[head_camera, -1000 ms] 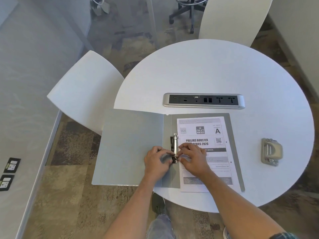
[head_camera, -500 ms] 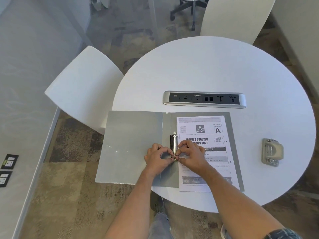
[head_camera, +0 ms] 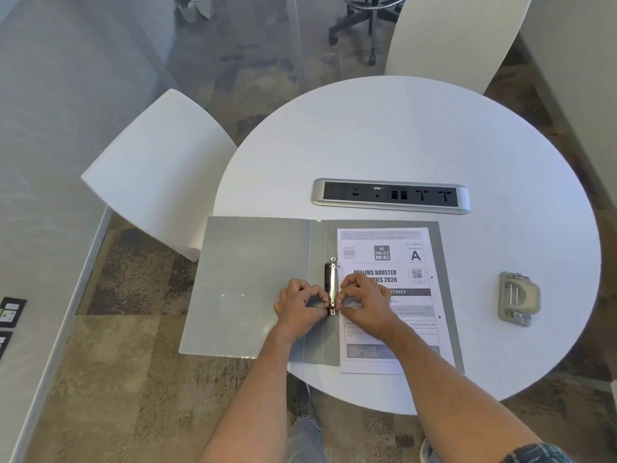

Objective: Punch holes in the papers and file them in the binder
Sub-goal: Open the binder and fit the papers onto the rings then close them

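While the grey plastic binder [head_camera: 253, 282] lies open flat, its small metal ring clip [head_camera: 332, 286] is pinched from both sides by the left hand [head_camera: 300, 309] and right hand [head_camera: 365, 304], apparently to be opened for the punched white printed papers [head_camera: 387, 262] laid just right of the clip, holes outward.

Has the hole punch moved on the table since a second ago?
No. The hole punch sits at the same spot right of the binder, below the power strip's right end.

Grey binder [head_camera: 253, 285]; white paper [head_camera: 384, 367], black print; white counter [head_camera: 400, 135]; beige hole punch [head_camera: 518, 298]; mottled brown carpet [head_camera: 133, 379].
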Motion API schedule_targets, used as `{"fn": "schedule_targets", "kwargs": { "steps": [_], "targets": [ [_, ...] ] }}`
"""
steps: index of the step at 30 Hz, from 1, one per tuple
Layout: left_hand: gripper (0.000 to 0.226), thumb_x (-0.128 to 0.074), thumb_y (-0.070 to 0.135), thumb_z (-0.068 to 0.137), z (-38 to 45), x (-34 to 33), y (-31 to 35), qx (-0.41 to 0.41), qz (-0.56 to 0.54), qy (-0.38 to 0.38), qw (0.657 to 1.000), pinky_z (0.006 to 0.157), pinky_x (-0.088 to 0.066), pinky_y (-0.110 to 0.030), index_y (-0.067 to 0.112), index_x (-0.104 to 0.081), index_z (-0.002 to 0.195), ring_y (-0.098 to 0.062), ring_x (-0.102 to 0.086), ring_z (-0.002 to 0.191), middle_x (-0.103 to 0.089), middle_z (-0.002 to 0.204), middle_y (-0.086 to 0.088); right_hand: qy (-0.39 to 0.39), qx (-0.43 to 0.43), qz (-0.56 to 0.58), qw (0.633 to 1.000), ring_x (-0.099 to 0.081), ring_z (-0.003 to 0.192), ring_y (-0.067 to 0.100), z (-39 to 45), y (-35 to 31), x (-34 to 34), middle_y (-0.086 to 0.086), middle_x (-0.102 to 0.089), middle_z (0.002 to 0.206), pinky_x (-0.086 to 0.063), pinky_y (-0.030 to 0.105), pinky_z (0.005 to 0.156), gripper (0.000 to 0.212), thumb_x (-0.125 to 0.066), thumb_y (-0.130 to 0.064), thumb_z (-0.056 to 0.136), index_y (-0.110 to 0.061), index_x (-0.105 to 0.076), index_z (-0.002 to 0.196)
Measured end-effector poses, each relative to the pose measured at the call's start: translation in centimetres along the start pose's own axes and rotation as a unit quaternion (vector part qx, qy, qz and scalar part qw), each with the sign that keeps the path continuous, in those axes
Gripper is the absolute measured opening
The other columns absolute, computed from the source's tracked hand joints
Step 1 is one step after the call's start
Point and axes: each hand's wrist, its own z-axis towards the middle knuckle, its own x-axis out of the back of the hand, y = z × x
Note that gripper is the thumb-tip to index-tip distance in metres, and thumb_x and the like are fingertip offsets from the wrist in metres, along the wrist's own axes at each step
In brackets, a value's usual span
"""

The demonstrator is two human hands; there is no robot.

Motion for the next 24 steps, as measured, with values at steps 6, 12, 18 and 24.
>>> {"fn": "schedule_targets", "kwargs": {
  "steps": [6, 12, 18, 24],
  "targets": [
    [0.025, -0.075, 0.022, 0.078, 0.3, 0.2, -0.2, -0.002, 0.011, -0.010, 1.000, 0.087, -0.021, -0.031, 0.044, -0.064, 0.075, -0.013, -0.039, 0.109, -0.047, 0.111, 0.009, -0.018, 0.012, 0.021, 1.000, -0.044, 0.122, 0.007, 0.0, 0.2, 0.5, -0.018, -0.052, 0.116, -0.014, 0.032, 0.103, 0.029, -0.078, -0.021, 0.083, -0.046, -0.065, 0.075],
    [0.028, -0.067, 0.026, 0.072, -0.8, -0.5, 0.2, -0.015, 0.106, -0.014, 0.994, 0.091, -0.020, -0.029, 0.041, -0.064, 0.096, -0.013, -0.037, 0.112, -0.041, 0.110, 0.014, -0.021, 0.001, 0.000, 1.000, -0.046, 0.122, 0.007, -0.2, 0.0, 0.7, -0.019, -0.053, 0.118, -0.018, 0.034, 0.102, 0.026, -0.075, -0.018, 0.082, -0.041, -0.068, 0.091],
    [0.066, -0.066, 0.050, 0.079, -2.7, -1.1, 1.5, -0.070, 0.201, 0.019, 0.977, 0.108, -0.030, -0.036, 0.037, -0.040, 0.138, -0.020, -0.036, 0.130, -0.039, 0.136, 0.006, 0.053, -0.050, 0.105, 0.992, -0.060, 0.112, 0.006, -1.8, -0.1, 2.4, -0.009, -0.064, 0.120, -0.047, 0.038, 0.109, 0.046, -0.077, -0.004, 0.086, -0.022, -0.063, 0.126],
    [0.098, -0.077, 0.052, 0.076, -3.9, -1.9, 2.2, -0.070, 0.248, -0.026, 0.966, 0.115, -0.028, -0.042, 0.028, -0.022, 0.154, -0.026, -0.031, 0.141, -0.028, 0.153, -0.002, 0.258, -0.236, -0.062, 0.935, -0.051, 0.126, 0.034, -5.3, 3.1, 4.6, 0.011, -0.055, 0.135, -0.041, 0.047, 0.105, 0.065, -0.082, -0.036, 0.082, -0.010, -0.055, 0.135]
  ]
}}
